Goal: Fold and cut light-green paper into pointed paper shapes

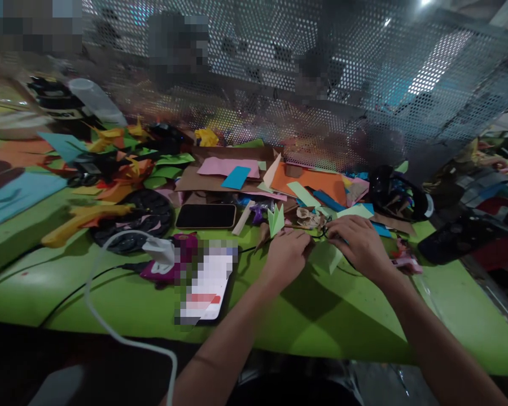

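Observation:
Both of my hands are close together over the green table, fingers bent downward. My left hand [290, 251] is closed, with a thin black cord [319, 235] running from its fingertips toward the other hand. My right hand [358, 239] pinches the cord near its far end; its fingertips are partly hidden. A folded light green paper piece [276, 220] with pointed tips stands just behind my left hand. Below and between the hands lies a pale green paper sheet [328, 257]. A crumpled beige paper piece [308, 217] sits just beyond them.
A phone with a lit screen [209, 285] and a dark phone [205, 216] lie to the left. Farther left are a purple power strip [165, 270], a yellow glue gun [84, 221] and a black round tray [152, 211]. Coloured paper scraps and a perforated metal screen [254, 84] stand behind.

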`<state>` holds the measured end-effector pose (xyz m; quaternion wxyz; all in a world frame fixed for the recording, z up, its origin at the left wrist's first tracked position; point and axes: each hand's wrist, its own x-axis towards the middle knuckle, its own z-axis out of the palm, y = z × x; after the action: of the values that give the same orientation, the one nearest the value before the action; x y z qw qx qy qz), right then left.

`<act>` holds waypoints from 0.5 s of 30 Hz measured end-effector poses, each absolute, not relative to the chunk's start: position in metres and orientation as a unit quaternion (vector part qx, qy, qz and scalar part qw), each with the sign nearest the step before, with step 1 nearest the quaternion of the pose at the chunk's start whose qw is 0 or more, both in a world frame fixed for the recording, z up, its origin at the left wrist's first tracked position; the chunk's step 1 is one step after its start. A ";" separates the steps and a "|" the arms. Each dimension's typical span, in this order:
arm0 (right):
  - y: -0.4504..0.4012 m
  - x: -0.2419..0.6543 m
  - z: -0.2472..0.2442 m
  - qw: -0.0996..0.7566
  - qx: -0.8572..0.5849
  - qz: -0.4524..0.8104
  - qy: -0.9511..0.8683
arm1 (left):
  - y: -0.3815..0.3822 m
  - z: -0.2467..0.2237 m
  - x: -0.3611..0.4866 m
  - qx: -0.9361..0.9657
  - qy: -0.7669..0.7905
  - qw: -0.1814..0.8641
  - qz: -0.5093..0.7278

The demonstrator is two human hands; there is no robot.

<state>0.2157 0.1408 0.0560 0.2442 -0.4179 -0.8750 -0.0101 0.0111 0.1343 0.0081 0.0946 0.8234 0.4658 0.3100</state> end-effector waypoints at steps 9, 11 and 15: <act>0.144 0.207 0.046 0.351 -0.454 0.160 -0.803 | 0.134 0.012 0.010 0.792 0.466 0.167 0.356; 0.145 0.204 0.042 0.362 -0.456 0.171 -0.795 | 0.134 0.012 0.010 0.790 0.467 0.178 0.355; 0.146 0.203 0.037 0.380 -0.466 0.175 -0.779 | 0.135 0.012 0.010 0.783 0.464 0.207 0.359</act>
<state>0.2026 0.1457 0.0370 0.3805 -0.4663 -0.7792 0.1750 0.0096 0.1351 0.0117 0.2070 0.7826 0.4643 0.3594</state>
